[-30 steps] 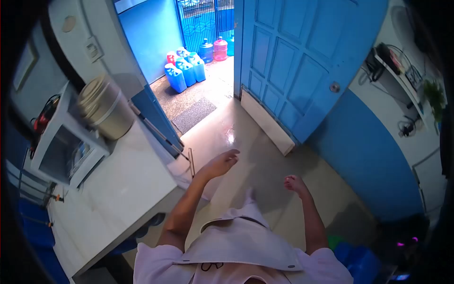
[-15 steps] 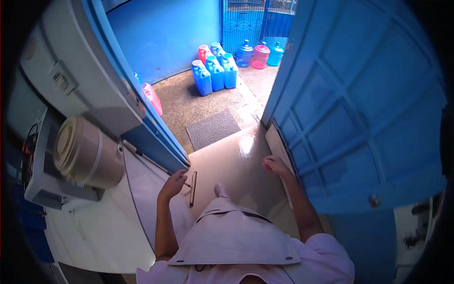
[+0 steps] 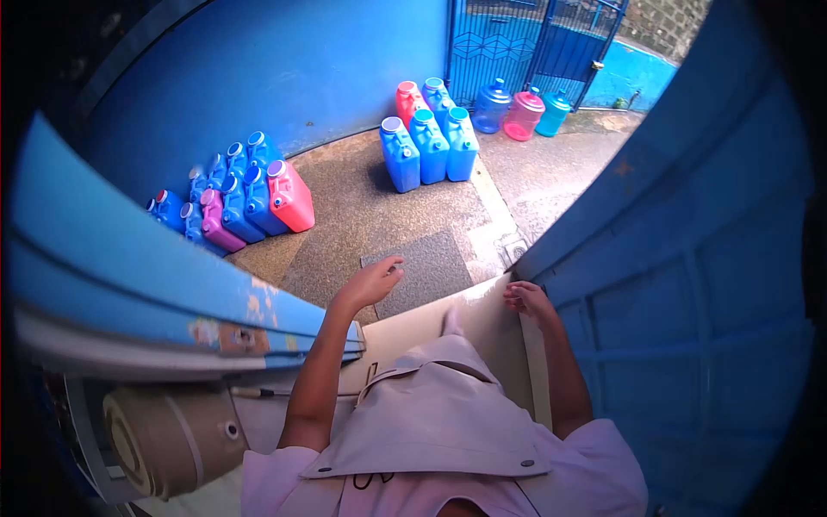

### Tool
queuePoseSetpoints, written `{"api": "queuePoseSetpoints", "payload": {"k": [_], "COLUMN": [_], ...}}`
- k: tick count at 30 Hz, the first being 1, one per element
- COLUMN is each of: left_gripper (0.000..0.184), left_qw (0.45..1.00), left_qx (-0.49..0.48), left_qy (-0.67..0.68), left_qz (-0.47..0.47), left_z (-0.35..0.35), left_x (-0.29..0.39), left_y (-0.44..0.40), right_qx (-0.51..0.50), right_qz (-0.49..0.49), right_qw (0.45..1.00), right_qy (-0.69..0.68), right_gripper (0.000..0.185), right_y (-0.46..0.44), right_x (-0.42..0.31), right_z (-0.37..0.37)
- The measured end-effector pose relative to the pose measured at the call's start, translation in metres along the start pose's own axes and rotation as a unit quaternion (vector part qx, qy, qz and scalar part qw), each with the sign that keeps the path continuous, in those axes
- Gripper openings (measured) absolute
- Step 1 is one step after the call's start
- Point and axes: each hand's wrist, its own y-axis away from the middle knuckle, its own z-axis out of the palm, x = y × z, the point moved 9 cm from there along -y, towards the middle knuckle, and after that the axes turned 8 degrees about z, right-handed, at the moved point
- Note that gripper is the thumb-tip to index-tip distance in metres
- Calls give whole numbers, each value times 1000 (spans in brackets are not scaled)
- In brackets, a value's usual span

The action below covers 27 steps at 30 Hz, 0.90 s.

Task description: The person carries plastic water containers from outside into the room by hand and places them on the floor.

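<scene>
My left hand [image 3: 376, 281] is held out in front of the doorway, over the grey doormat [image 3: 431, 274]. Its fingers are loosely bent and apart, and nothing is in them. On the other side, my right hand [image 3: 528, 300] hangs near the lower part of the blue door [image 3: 655, 293], fingers slightly curled and spread, also holding nothing. I cannot tell whether it touches the door. A foot [image 3: 453, 321] shows at the threshold, ahead of the light apron [image 3: 431, 414]. Blue jerrycans [image 3: 429, 142] and a red jerrycan [image 3: 411, 102] stand outside, beyond both hands.
More jerrycans [image 3: 245, 207], mostly blue, line the blue wall at left. Round water bottles [image 3: 523, 116] stand by the metal gate [image 3: 495, 47]. The door frame [image 3: 207, 293] is close at left, with a beige water cooler jug [image 3: 168, 439] behind it.
I have moved forward to the doorway, and the view has shifted. The left jerrycan row has come into view. My left hand has moved up and right, past the door frame; both hands stay unloaded.
</scene>
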Motion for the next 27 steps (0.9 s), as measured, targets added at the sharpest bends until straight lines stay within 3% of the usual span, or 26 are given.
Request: {"api": "queuePoseSetpoints", "payload": {"k": [7, 15, 21, 27], "left_gripper": [36, 36, 36, 34], "left_qw": [978, 920, 894, 905], "left_qx": [120, 232, 257, 244], "left_qy": [48, 101, 99, 36], "left_qz": [-161, -299, -353, -345], "left_z": [-76, -144, -174, -218], "left_x": [-125, -247, -387, -515], "left_y": [-59, -61, -114, -232], "right_qx": [-18, -134, -162, -54], "right_qz": [34, 39, 38, 55], "right_qw": [998, 976, 976, 985], "right_qy": [52, 169, 143, 155], "right_gripper": [25, 27, 24, 19], "right_y": [-175, -352, -529, -738], "right_x": [-130, -265, -275, -232], "right_z": [7, 118, 177, 200]}}
